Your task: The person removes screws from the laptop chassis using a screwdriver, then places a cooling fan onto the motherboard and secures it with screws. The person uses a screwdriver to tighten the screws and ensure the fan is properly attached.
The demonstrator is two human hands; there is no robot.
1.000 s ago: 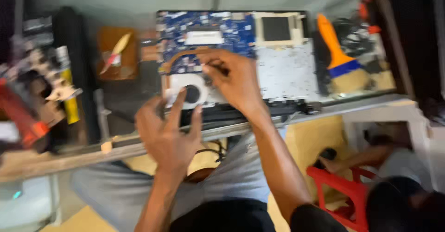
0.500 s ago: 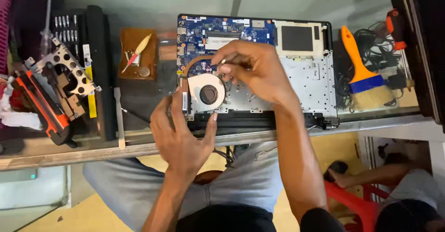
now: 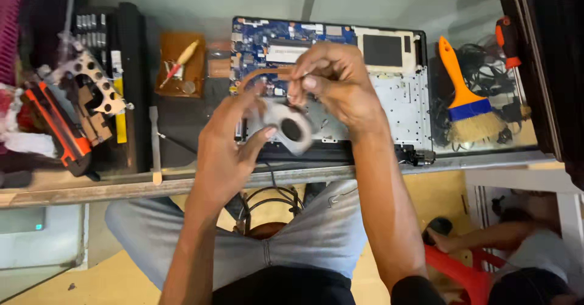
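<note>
An opened laptop lies on the glass bench with its blue circuit board bare. Both my hands hold the cooling fan with its copper heat pipe lifted and tilted above the board. My left hand grips the round grey fan housing from the left. My right hand pinches the copper pipe end at the top. The fan is blurred.
An orange-handled brush with a blue ferrule lies right of the laptop over a tangle of black cables. A brown tray with small tools sits left. Orange and metal tools crowd the far left. Another person crouches below right.
The fan assembly, earlier seated flat in the laptop under my fingers, has come up off the board and now hangs tilted between both hands. The view has shifted slightly.
</note>
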